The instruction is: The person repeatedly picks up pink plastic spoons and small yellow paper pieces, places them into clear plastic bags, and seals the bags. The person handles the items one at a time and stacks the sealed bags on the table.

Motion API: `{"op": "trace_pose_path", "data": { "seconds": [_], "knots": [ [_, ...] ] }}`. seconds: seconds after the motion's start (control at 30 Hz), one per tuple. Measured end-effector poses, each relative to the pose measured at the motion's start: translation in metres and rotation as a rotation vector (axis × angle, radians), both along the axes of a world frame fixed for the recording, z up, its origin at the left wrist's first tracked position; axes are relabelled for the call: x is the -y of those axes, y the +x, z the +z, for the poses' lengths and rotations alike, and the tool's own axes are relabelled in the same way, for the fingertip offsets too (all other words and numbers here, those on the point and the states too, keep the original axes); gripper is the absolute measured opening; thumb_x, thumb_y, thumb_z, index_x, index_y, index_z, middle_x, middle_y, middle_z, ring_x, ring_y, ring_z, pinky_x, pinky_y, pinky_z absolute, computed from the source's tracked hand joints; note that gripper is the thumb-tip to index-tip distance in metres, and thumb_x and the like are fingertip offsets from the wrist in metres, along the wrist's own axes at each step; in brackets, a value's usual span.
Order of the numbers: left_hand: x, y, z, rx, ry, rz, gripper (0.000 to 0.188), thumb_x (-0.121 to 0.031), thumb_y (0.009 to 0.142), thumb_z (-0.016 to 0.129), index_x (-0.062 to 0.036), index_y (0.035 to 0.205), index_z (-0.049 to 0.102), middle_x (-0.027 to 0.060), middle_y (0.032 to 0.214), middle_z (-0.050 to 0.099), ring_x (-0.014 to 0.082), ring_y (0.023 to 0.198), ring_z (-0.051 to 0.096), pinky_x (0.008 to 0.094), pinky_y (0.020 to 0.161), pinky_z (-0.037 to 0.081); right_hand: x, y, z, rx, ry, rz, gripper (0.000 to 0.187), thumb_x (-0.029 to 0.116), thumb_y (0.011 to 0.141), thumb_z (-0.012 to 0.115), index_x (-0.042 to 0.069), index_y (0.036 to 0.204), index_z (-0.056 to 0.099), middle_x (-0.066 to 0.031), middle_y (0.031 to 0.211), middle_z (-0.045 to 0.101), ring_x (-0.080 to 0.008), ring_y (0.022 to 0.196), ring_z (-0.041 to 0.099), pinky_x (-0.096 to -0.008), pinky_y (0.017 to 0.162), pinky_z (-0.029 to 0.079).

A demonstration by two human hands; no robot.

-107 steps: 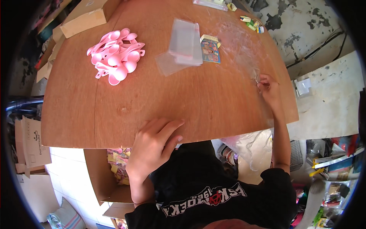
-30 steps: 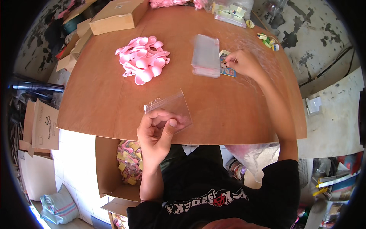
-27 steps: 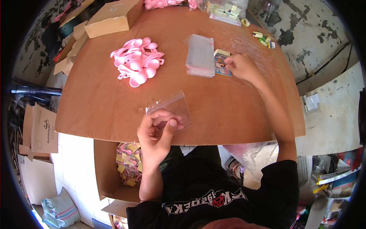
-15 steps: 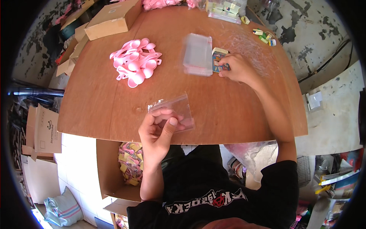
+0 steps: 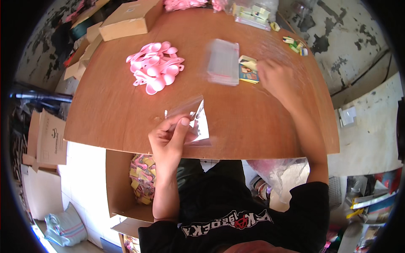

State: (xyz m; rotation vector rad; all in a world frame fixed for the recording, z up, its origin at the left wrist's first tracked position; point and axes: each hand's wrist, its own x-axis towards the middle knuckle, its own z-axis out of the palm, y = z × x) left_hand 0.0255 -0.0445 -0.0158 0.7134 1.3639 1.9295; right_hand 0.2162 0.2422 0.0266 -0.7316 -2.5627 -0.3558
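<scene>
Between thumb and fingers of my left hand (image 5: 166, 134) is a small clear plastic bag (image 5: 201, 124), held above the near part of the table and catching the light. My right hand (image 5: 277, 81) is smeared by motion at the right edge of a small stack of printed cards (image 5: 249, 75); whether its fingers pinch a card cannot be made out. The stack's far end shows a pale yellow, bent-up part. Left of the cards, close beside them, lies a pile of flat clear bags (image 5: 224, 63). Farther left is a heap of pink plastic scoops (image 5: 154, 67).
The brown wooden table (image 5: 190, 42) bears a cardboard box (image 5: 128, 21) at the far left. Pale packets (image 5: 253, 16) and several small rolls (image 5: 295, 45) lie far right. Below the near edge stands an open carton (image 5: 120, 181) with filled packets (image 5: 142, 179).
My right hand has moved right, from on top of the cards to their right edge. The bag in my left hand has tilted and now glints. The whole view has shifted slightly.
</scene>
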Motion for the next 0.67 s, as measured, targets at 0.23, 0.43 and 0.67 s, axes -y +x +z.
{"op": "trace_pose_path", "data": {
  "seconds": [0.23,0.43,0.67],
  "knots": [
    [-0.015,-0.005,-0.007,-0.133,-0.075,-0.106,0.020,-0.011,0.097,0.068,0.0058,0.109,0.071,0.0055,0.086,0.072,0.0081,0.076,0.067,0.0217,0.064,0.056,0.095,-0.003,0.054,-0.636,-0.615,0.271,0.011,0.009,0.094,0.068,0.000,0.099,0.072,-0.0085,0.086,0.072,-0.0137,0.076,0.067,-0.0263,0.070,0.052],
    [-0.010,0.002,-0.001,-0.240,-0.062,-0.166,0.018,-0.012,0.097,0.069,0.0045,0.105,0.072,0.0054,0.089,0.072,0.0068,0.078,0.065,0.0211,0.066,0.052,0.104,-0.028,0.049,-0.565,-0.763,0.477,0.013,0.010,0.096,0.066,-0.003,0.096,0.070,-0.0071,0.085,0.072,-0.0105,0.076,0.063,-0.0265,0.069,0.050],
    [-0.011,-0.005,-0.008,-0.508,0.012,-0.132,0.014,-0.011,0.095,0.069,-0.0023,0.103,0.076,0.0060,0.081,0.075,0.0086,0.076,0.067,0.0253,0.066,0.052,0.099,-0.030,0.048,-0.223,-0.839,0.506,0.014,0.010,0.095,0.068,-0.001,0.101,0.072,-0.0077,0.088,0.073,-0.0127,0.075,0.064,-0.0268,0.069,0.050]
  ]
}}
